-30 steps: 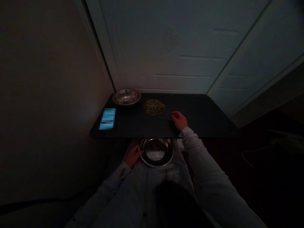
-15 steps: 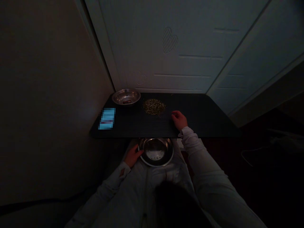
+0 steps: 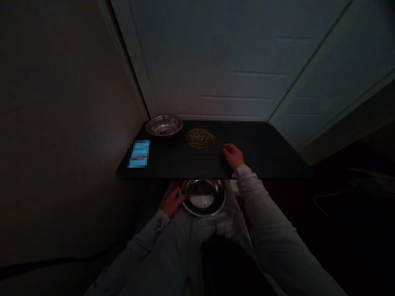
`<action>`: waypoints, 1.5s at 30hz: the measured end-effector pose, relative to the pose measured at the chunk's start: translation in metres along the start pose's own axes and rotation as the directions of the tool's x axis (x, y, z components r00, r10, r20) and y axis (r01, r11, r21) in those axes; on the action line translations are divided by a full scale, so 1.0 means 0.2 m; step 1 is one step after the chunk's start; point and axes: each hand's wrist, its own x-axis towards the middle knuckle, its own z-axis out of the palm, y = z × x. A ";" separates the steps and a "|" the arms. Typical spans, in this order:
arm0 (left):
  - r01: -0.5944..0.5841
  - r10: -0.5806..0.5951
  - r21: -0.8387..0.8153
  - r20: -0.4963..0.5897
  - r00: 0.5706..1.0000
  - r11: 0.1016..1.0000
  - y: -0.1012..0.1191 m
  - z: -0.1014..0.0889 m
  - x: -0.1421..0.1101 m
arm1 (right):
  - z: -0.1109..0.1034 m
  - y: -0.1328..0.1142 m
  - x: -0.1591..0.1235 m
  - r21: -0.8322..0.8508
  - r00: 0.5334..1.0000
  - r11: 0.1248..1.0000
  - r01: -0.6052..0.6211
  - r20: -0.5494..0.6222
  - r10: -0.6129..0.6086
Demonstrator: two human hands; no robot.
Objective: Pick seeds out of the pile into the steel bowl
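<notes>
My left hand (image 3: 173,202) grips the left rim of a shiny metal bowl (image 3: 212,207), which rests on my lap below the table's front edge. A few small dark bits lie on the bowl's floor. On the dark table lies a low round heap of small pale and greenish grains (image 3: 200,138). My right hand (image 3: 233,156) rests on the tabletop to the right of the heap, apart from it. Its fingers are curled together, and whether something small is between them is hidden in the dim light.
A second metal bowl (image 3: 164,126) with a label inside stands at the table's back left. In front of it lies a pixelated blue rectangle (image 3: 139,154). The black table (image 3: 271,144) meets a white panel (image 3: 234,86) with heart patterns. A wall rises on the left.
Both hands, the bowl on my lap and the heap of grains stay in place. The view shifts only very slightly.
</notes>
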 end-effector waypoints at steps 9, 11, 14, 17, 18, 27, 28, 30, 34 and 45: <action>-0.009 0.009 -0.006 0.010 1.000 1.000 -0.02 0.00 0.01 | 0.00 0.00 0.00 0.001 1.000 1.000 0.004 0.030 -0.004; -0.008 0.008 -0.003 0.010 1.000 1.000 -0.02 0.00 0.01 | 0.00 0.00 0.00 -0.005 0.999 1.000 0.005 0.033 -0.004; -0.004 0.004 -0.003 0.005 1.000 1.000 -0.02 0.00 0.01 | 0.00 -0.01 0.00 -0.020 0.999 1.000 0.011 0.048 -0.010; 0.005 -0.005 -0.001 0.003 1.000 1.000 -0.02 0.00 0.00 | 0.00 -0.02 -0.01 -0.045 0.998 0.999 0.021 0.065 -0.018; 0.005 -0.005 -0.002 0.004 1.000 1.000 -0.02 0.00 0.00 | -0.01 -0.02 -0.01 -0.054 0.997 0.998 0.024 0.072 -0.020; 0.002 -0.002 -0.005 -0.002 1.000 1.000 -0.03 0.00 0.01 | -0.01 -0.04 -0.04 -0.099 0.989 0.994 0.040 0.147 -0.025; 0.003 -0.003 -0.006 0.001 1.000 1.000 -0.04 0.00 0.01 | -0.01 -0.05 -0.05 -0.100 0.987 0.994 0.041 0.157 -0.025; 0.005 -0.005 -0.009 0.007 1.000 1.000 -0.04 0.00 0.01 | 0.00 -0.05 -0.06 -0.100 0.984 0.994 0.046 0.175 -0.028; 0.007 -0.007 -0.015 0.004 1.000 1.000 -0.04 0.00 0.01 | 0.00 -0.08 -0.09 -0.094 0.979 0.994 0.058 0.201 -0.039; 0.005 -0.005 -0.035 0.009 1.000 0.999 -0.03 0.00 0.00 | 0.02 -0.10 -0.15 -0.051 0.959 0.996 0.076 0.276 -0.059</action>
